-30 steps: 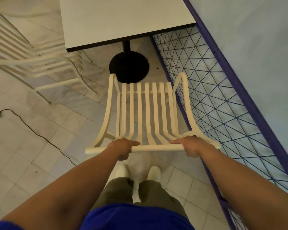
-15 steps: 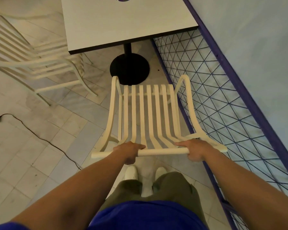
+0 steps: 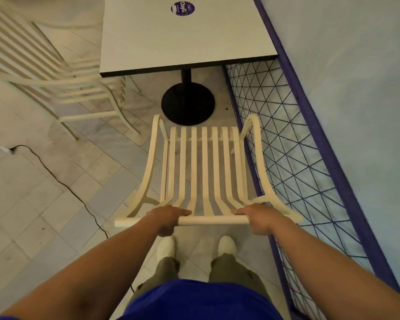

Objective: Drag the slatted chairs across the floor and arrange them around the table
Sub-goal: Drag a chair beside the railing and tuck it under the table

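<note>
A cream slatted chair (image 3: 203, 167) stands right in front of me, its seat facing the white square table (image 3: 183, 35). My left hand (image 3: 168, 218) and my right hand (image 3: 259, 218) are both wrapped around the chair's top back rail. The chair's front edge sits just short of the table's black round base (image 3: 188, 103). A second cream slatted chair (image 3: 44, 72) stands at the table's left side, partly tucked under the tabletop edge.
A purple-framed wire mesh panel (image 3: 293, 158) runs along the chair's right side, against a pale blue wall (image 3: 356, 77). A black cable (image 3: 62, 183) snakes over the tiled floor at left. My white shoes (image 3: 166, 247) stand just behind the chair.
The chair has slid a little back from the table base and sits lower in view. More of the tabletop and its purple sticker now show. Both hands keep their grip.
</note>
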### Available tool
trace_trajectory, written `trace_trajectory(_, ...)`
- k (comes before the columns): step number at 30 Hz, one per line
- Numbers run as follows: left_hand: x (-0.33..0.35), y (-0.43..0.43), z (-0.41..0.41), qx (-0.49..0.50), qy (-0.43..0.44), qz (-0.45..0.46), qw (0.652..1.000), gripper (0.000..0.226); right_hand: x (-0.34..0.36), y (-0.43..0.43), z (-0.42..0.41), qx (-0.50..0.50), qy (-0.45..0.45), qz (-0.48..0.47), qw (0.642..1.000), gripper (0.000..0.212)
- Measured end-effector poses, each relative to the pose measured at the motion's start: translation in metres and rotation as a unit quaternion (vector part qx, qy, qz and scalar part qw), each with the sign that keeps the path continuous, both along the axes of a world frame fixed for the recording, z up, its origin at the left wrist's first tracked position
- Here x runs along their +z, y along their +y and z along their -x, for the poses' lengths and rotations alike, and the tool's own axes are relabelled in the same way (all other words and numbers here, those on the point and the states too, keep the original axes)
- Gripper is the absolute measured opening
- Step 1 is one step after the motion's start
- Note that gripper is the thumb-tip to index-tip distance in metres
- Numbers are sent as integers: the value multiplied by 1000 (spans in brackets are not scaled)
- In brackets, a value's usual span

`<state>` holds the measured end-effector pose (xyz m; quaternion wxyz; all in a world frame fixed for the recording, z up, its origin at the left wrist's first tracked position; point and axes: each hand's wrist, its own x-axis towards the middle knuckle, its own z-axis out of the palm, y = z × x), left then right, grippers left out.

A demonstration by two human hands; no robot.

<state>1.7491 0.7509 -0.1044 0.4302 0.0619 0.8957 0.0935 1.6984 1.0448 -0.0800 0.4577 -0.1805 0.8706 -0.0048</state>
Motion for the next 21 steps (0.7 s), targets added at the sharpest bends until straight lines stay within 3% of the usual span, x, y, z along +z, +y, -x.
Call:
trace_trajectory(11,-2,75,13,54,23,9,998,81,2,68,46,43,5,-4,999,83)
trace_trajectory(21,-1,83,24,61,6,2,998,80,1,78,61,58,13,-5,998,84)
